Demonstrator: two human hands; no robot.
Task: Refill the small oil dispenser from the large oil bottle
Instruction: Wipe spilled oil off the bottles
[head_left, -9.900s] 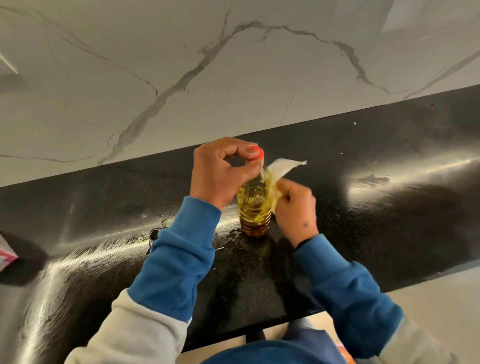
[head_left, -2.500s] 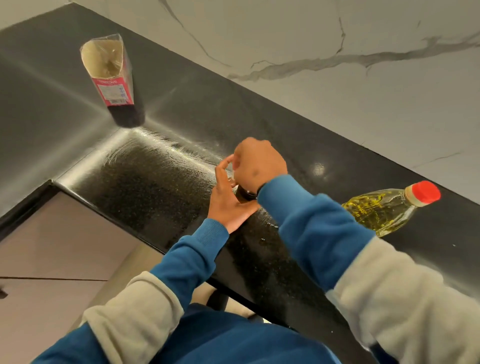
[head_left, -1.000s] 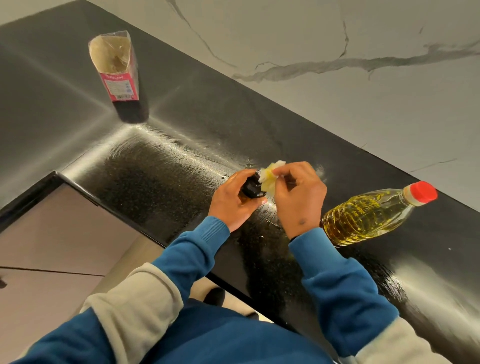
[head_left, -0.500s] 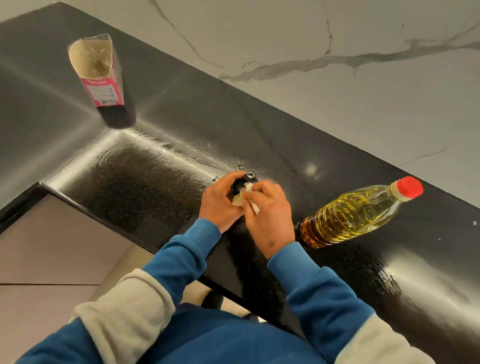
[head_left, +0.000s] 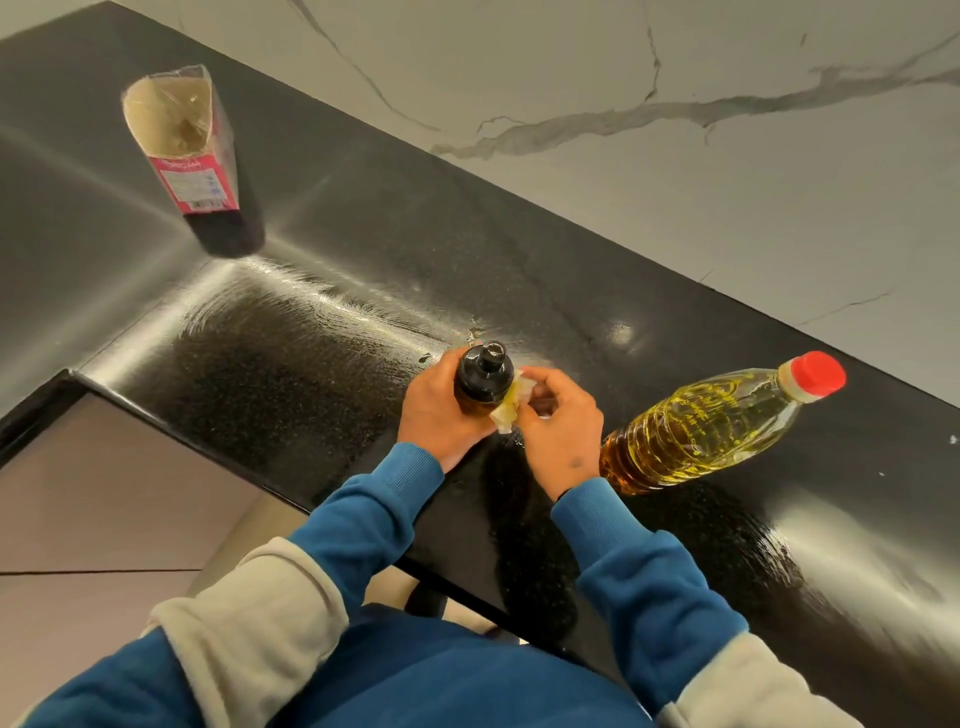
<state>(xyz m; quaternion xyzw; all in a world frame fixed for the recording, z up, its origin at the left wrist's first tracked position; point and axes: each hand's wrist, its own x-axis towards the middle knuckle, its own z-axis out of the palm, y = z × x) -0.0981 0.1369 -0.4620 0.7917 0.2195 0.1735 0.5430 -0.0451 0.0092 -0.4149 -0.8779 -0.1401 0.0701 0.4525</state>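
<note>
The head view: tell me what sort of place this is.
Most likely a home kitchen: a polished black stone countertop against a marble-veined wall, with a large oil bottle and an opened food packet standing on it.

Dim, warm light glares off the glossy counter (head_left: 363, 249); wide-angle edges bend.

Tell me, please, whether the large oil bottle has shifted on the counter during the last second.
No. The large oil bottle stands at the same distance from the marble wall and the pink packet.
</note>
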